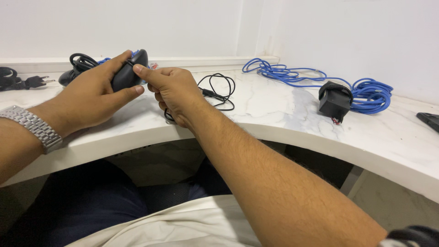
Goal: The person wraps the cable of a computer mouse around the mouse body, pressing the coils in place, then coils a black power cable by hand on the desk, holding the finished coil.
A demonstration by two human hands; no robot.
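While the left hand (98, 93) clamps a smooth black mouse (130, 71), the right hand (176, 91) pinches its cord.

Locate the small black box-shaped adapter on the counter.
In the head view the black adapter sits right of both hands on the white marble counter, against the coiled blue cable, near the wall.

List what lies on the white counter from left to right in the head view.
Black plug and cord → black mouse held in the left hand → right hand → loose black cable → blue cable coil → black box → dark object at the edge.
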